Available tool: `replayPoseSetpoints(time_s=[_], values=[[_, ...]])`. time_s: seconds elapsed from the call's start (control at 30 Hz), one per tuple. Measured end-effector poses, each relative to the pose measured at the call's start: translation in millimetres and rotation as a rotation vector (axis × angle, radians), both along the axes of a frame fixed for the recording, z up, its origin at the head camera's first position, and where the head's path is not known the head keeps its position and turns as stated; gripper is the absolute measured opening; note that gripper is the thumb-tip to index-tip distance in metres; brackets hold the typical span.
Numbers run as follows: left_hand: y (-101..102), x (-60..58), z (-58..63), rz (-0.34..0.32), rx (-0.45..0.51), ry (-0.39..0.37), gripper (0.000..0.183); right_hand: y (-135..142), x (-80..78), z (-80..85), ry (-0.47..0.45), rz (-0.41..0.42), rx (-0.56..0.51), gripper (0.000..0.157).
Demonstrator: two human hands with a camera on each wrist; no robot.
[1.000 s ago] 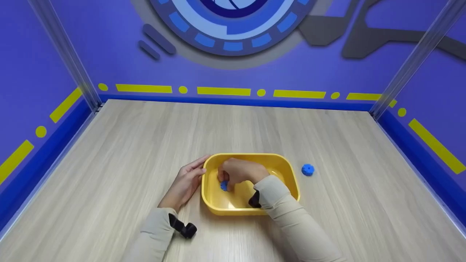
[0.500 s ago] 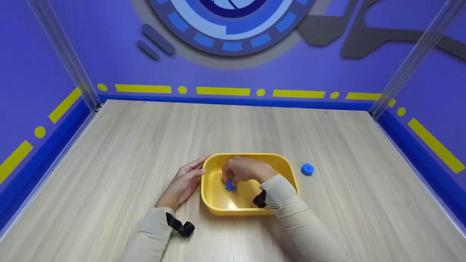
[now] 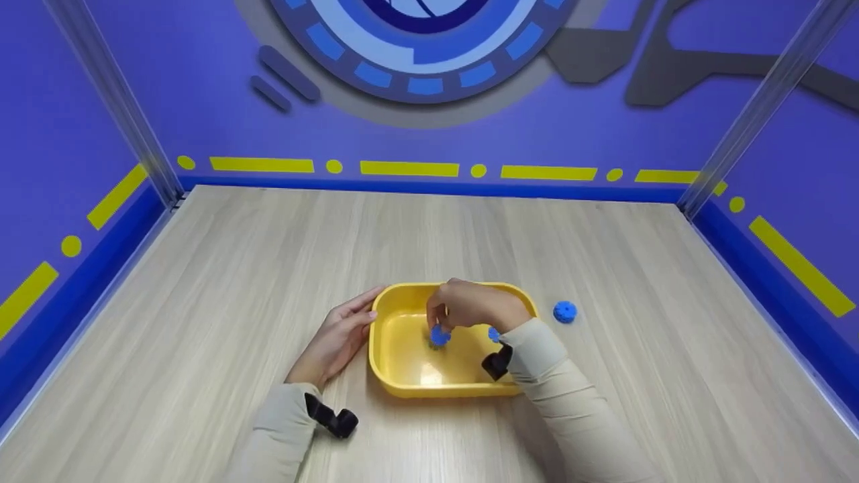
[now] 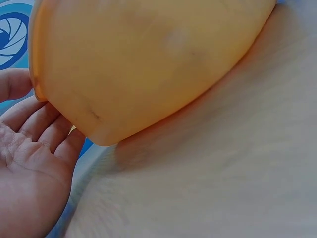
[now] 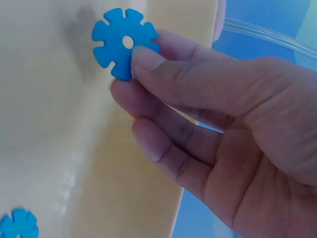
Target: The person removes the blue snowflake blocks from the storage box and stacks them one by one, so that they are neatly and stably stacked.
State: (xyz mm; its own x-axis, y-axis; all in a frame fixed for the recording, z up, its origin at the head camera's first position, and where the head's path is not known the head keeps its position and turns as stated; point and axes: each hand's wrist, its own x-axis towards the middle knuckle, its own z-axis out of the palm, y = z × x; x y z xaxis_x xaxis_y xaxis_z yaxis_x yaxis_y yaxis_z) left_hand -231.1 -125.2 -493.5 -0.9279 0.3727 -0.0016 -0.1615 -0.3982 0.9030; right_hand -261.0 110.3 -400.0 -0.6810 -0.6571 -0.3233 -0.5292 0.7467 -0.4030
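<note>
My right hand [image 3: 470,305] pinches a blue interlocking disc [image 3: 440,335] between thumb and fingertips, inside the yellow plastic box [image 3: 402,387]. In the right wrist view this disc [image 5: 111,37] has notches around its edge and a hole in the middle. Another blue disc [image 3: 494,333] lies on the box floor, partly covered by the right wrist; its edge [image 5: 19,225] also shows at the bottom left of the right wrist view. My left hand [image 3: 342,335] holds the box's left end, thumb at the rim and fingers along the outer wall [image 4: 148,64].
To the right of the box, a blue piece [image 3: 565,312] sits on the wooden table [image 3: 282,255]; it looks thicker, like a small stack of discs. Blue printed panels [image 3: 429,144] enclose the table at the back and both sides.
My right hand has moved rightward and slightly back with the pinched disc. The other disc in the box has come into sight in the head view. My left hand stays at the box.
</note>
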Motion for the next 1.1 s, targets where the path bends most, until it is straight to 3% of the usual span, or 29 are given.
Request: replayPoseSetpoints(time_s=[0.47, 0.7, 1.1], values=[[-2.2, 0.9, -0.3, 0.007, -0.006, -0.002, 0.060, 30.0, 1.7, 19.6, 0.092, -0.025, -0.055, 0.012], [-1.4, 1.6, -0.1, 0.004, -0.016, 0.005, 0.060, 55.6, 2.8, 26.8, 0.140, -0.037, -0.159, 0.013], [-0.3, 1.8, -0.2, 0.005, -0.011, 0.008, 0.060, 108.1, 11.6, 20.5, 0.273, -0.182, -0.299, 0.016]])
